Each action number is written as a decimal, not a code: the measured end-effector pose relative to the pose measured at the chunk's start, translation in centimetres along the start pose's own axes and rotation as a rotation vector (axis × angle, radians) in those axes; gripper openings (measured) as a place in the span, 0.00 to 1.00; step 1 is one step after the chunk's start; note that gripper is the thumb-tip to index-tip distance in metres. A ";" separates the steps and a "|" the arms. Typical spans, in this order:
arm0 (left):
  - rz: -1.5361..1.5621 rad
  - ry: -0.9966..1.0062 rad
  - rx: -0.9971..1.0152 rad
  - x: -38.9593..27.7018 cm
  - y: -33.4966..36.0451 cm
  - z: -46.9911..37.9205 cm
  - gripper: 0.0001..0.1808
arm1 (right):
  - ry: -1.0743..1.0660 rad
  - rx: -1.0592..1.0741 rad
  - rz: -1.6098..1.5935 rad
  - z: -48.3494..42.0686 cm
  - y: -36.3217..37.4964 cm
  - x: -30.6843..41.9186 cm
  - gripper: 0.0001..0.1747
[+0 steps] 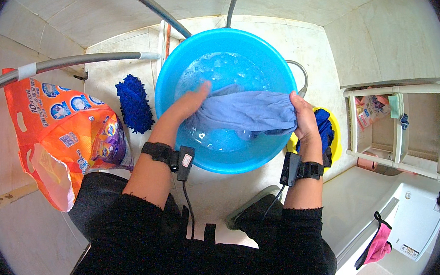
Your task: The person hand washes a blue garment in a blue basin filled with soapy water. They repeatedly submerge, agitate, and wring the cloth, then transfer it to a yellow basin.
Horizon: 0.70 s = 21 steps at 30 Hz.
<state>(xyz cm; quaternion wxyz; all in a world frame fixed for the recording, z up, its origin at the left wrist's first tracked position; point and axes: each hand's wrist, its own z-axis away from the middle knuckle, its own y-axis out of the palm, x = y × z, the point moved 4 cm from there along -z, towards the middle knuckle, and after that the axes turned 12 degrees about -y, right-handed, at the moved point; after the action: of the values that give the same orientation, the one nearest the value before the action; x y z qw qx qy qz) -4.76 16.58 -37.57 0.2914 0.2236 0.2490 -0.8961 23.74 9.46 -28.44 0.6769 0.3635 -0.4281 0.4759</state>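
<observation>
A wet, light-blue cloth [250,110] stretches bunched between my two hands over a large blue plastic basin [219,163]. My left hand [191,101] grips its left end; the fingers are blurred and partly hidden. At the cloth's right end, my right hand [304,115] is closed around the gathered fabric near the basin's right rim. Soapy water [226,68] with bubbles fills the lower part of the basin, and the cloth's underside hangs close to it. Whether it touches the water I cannot tell.
An orange Tide detergent bag [58,130] stands open at left, beside a dark-blue chenille mitt [134,103] on the floor. A yellow basin [337,139] holding dark-blue cloth sits right. Beyond are a white shelf rack [396,166], a white appliance [414,220] and a pink cloth [379,244]. Grey hoses [92,59] cross upper left.
</observation>
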 end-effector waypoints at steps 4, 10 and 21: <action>-0.296 0.562 -0.534 -4.8 2.6 4.0 0.39 | -0.156 0.229 0.410 0.2 3.6 1.5 0.21; 0.527 0.343 0.213 -7.9 2.2 5.9 0.34 | -0.275 0.220 0.113 0.1 7.0 2.3 0.32; 1.266 0.479 0.478 -11.1 -2.7 12.7 0.22 | -0.127 0.158 0.395 0.3 7.1 -11.8 0.32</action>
<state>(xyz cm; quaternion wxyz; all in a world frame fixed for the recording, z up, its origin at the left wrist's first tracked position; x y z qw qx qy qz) -1.58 15.69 -20.76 0.6357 0.5732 -0.0743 -0.5117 14.78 7.25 -38.67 0.5113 0.3538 -0.4943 0.6075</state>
